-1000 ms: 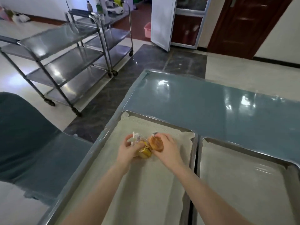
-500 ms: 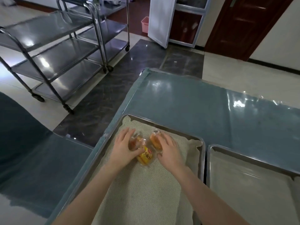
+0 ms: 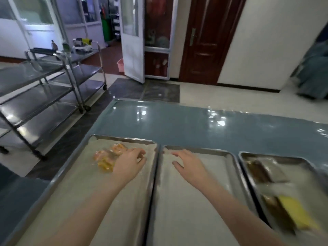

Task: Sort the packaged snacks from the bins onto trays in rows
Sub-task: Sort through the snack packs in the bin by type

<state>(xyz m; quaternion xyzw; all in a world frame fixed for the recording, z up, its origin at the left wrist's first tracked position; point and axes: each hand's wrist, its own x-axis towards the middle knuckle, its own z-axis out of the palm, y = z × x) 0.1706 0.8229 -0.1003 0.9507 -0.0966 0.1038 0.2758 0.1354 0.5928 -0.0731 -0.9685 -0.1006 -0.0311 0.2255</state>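
Observation:
Two clear-wrapped orange snack packs (image 3: pixel 109 157) lie side by side near the far end of the left steel tray (image 3: pixel 124 138), which is lined with pale cloth. My left hand (image 3: pixel 130 164) hovers just right of them, fingers loosely curled, holding nothing. My right hand (image 3: pixel 190 164) is spread open above the far end of the middle tray (image 3: pixel 200 150), holding nothing. A third tray (image 3: pixel 248 154) at the right holds brown packaged snacks (image 3: pixel 260 172) and a yellow pack (image 3: pixel 298 213). The image is blurred.
The trays sit on a glossy blue table (image 3: pixel 195 121). Steel shelf carts (image 3: pixel 44 96) stand on the floor to the left. A white door (image 3: pixel 132 38) and a dark wooden door (image 3: pixel 204 39) are beyond the table. Blue fabric (image 3: pixel 10 197) lies at lower left.
Both hands have let go of the orange packs, which now rest on the left tray. My right hand has moved right over the middle tray. The view has swung right and up.

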